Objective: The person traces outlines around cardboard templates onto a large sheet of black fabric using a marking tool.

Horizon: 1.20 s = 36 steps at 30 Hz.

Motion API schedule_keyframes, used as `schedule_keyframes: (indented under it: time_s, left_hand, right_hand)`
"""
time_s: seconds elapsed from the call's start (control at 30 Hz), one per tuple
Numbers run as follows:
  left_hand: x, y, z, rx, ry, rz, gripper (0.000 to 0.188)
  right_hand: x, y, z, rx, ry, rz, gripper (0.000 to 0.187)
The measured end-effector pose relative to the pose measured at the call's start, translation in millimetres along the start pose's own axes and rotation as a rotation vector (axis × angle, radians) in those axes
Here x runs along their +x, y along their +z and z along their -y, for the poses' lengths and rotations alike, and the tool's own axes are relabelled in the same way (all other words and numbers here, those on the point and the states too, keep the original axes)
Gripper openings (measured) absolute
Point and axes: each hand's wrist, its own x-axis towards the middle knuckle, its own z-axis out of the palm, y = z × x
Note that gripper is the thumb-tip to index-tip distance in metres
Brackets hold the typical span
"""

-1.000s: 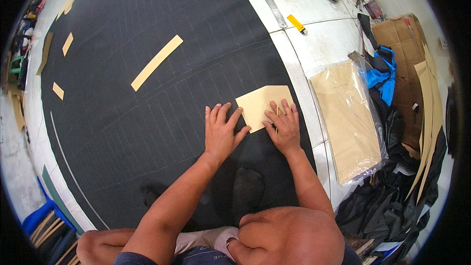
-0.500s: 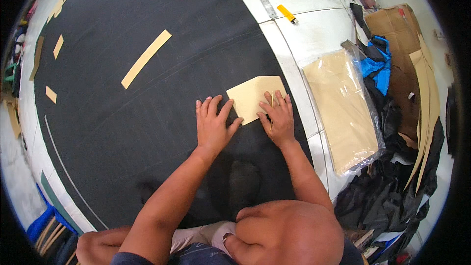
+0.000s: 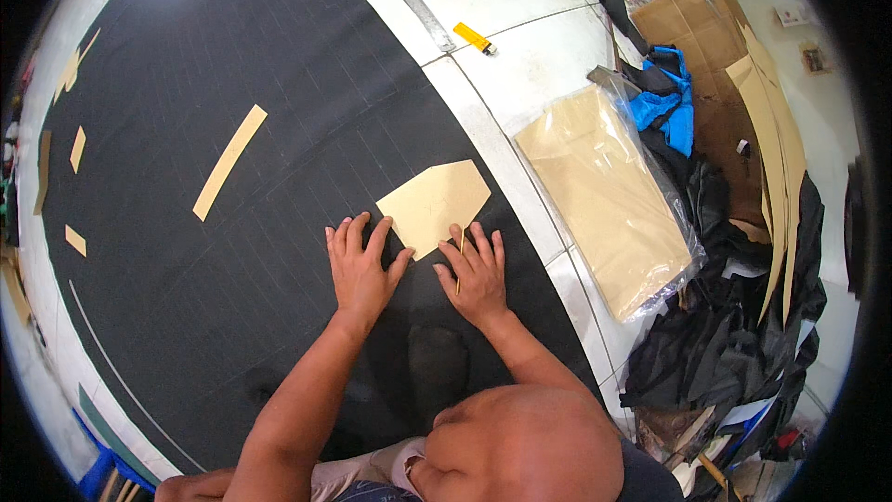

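A cream cardboard pattern piece (image 3: 435,203) with angled corners lies flat on a wide black cloth (image 3: 316,65). My left hand (image 3: 360,265) rests at its left side, fingers spread and flat, with the forefinger and thumb at the piece's edge. At the near right edge of the same piece is my right hand (image 3: 478,277), its fingers stretched forward. A thin yellowish stick (image 3: 461,256) is tucked between the fingers of that hand; its exact kind is too small to make out.
Left of my hands a long cream strip (image 3: 229,164) lies on the cloth, with smaller pieces farther left. Right of the cloth, on pale tiles, are a plastic-wrapped cream stack (image 3: 609,204), a yellow lighter (image 3: 475,39), a metal ruler (image 3: 409,0) and crumpled black fabric (image 3: 715,353).
The whole view has shifted, so the scene sits farther left and lower. My right hand has drawn nearer to me, off the top of the pattern piece to its near edge.
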Motion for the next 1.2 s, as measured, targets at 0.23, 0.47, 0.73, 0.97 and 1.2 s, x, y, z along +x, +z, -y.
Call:
schedule_keyframes:
  time_s: [0.23, 0.47, 0.73, 0.97, 1.2]
  left_hand:
    - [-1, 1, 2, 0.003, 0.007, -0.019, 0.06]
    - [-1, 2, 3, -0.01, 0.014, -0.027, 0.06]
    - [-2, 2, 5, -0.011, 0.026, -0.041, 0.059]
    - [0, 2, 4, -0.029, 0.037, -0.057, 0.061]
    - [-2, 2, 4, -0.047, 0.024, -0.065, 0.059]
  right_hand:
    - [-15, -4, -15, 0.014, 0.049, -0.065, 0.023]
    - [-8, -2, -2, 0.015, 0.03, 0.016, 0.023]
    - [-9, 3, -4, 0.015, 0.024, 0.014, 0.024]
    - [-12, 4, -6, -0.018, 0.011, 0.023, 0.025]
    - [-13, 4, -4, -0.012, -0.008, 0.009, 0.027]
